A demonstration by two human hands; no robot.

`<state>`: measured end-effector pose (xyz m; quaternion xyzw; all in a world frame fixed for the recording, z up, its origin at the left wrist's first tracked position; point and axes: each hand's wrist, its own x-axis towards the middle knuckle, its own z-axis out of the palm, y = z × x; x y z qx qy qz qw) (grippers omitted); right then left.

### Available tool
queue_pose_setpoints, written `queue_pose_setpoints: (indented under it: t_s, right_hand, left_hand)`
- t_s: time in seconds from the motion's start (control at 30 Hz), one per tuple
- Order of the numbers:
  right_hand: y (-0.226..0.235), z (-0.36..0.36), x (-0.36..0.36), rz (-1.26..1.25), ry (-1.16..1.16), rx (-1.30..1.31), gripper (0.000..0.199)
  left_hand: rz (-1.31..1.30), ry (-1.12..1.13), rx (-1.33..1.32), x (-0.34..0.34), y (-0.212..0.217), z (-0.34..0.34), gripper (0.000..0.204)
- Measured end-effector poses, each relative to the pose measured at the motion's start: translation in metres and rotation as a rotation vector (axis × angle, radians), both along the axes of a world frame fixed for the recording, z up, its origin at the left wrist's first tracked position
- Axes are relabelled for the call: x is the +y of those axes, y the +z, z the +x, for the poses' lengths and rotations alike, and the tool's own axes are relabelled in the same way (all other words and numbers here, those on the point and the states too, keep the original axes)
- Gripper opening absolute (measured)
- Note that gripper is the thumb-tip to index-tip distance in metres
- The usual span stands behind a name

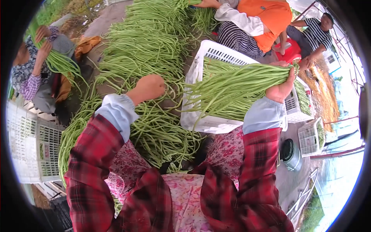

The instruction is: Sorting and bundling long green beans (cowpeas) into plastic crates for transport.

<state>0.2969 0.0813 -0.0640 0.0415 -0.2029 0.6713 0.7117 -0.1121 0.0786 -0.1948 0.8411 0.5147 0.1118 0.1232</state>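
Observation:
A thick bundle of long green beans is gripped at its right end by my right hand, the fingers wrapped round it. The loose ends fan out leftward over a white slatted crate, which holds more long beans. My left hand is closed in a fist above a big heap of long beans on the ground. Whatever that fist may hold is hidden from view. More beans lie piled between my legs, below the left hand.
At the left a person holds a bunch of beans beside white crates. Another in an orange top sits beyond my crate. A third sits far right, near a red stool. A dark-topped bucket and a crate stand right.

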Motion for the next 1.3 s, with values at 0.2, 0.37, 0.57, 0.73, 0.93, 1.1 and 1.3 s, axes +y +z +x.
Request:
queue_pose_setpoints:
  t_s: [0.2, 0.37, 0.57, 0.73, 0.93, 1.1, 1.3]
  right_hand:
    - [0.014, -0.007, -0.021, 0.054, 0.043, 0.000, 0.020]
    - [0.010, -0.001, -0.022, 0.065, 0.089, -0.073, 0.027]
    - [0.010, 0.006, -0.021, 0.034, 0.053, -0.058, 0.029]
    - [0.006, 0.009, -0.019, 0.052, 0.056, -0.071, 0.028]
    - [0.009, 0.003, -0.022, 0.057, 0.063, -0.049, 0.028]
    - [0.006, 0.007, -0.021, 0.032, 0.022, -0.025, 0.029]
    - [0.006, 0.008, -0.024, 0.058, 0.015, -0.021, 0.028]
  left_hand:
    - [-0.190, -0.032, 0.097, 0.004, -0.007, 0.013, 0.020]
    - [-0.148, -0.092, -0.110, 0.003, -0.005, 0.041, 0.020]
    - [-0.430, -0.094, -0.071, 0.006, 0.010, 0.035, 0.022]
    - [-0.689, -0.040, -0.474, -0.008, 0.012, 0.048, 0.022]
    - [-0.587, 0.081, -0.508, -0.022, 0.001, 0.089, 0.024]
    - [-0.284, 0.004, -0.231, -0.007, -0.004, 0.061, 0.023]
    - [-0.145, 0.109, -0.172, 0.008, 0.002, 0.033, 0.020]
